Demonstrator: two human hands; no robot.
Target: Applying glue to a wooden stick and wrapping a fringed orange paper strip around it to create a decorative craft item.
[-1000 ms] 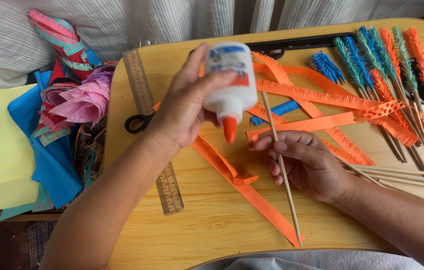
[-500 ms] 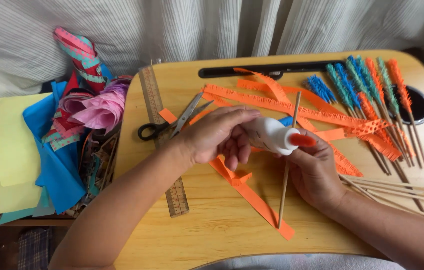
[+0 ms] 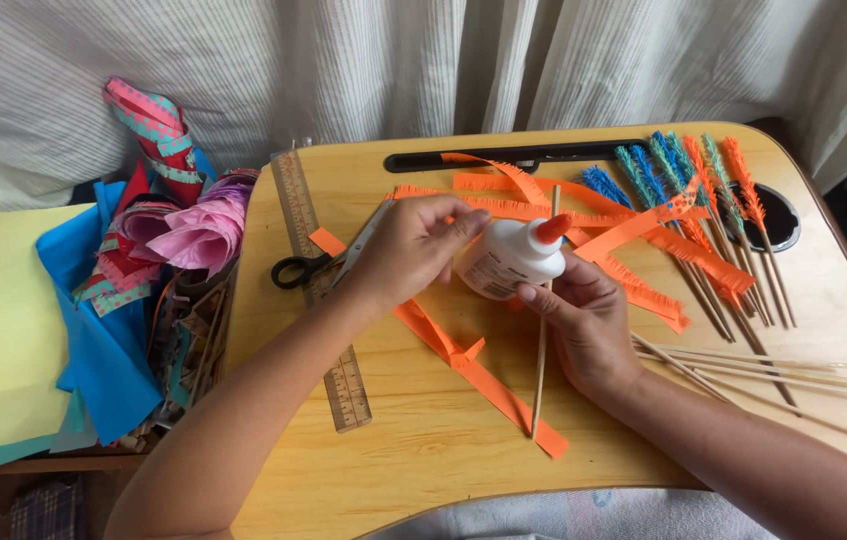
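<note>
1. A wooden lap tray [image 3: 424, 440] sits before white curtains [image 3: 364, 70], strewn with orange paper strips [image 3: 484, 375].
2. The left hand [image 3: 409, 250] wraps a white glue bottle [image 3: 506, 260], tipped sideways.
3. The right hand [image 3: 589, 325] seemingly pinches a thin wooden stick [image 3: 541, 370] beneath the orange cap

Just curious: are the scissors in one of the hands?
No, the scissors lie on the table beside the left hand.
</note>
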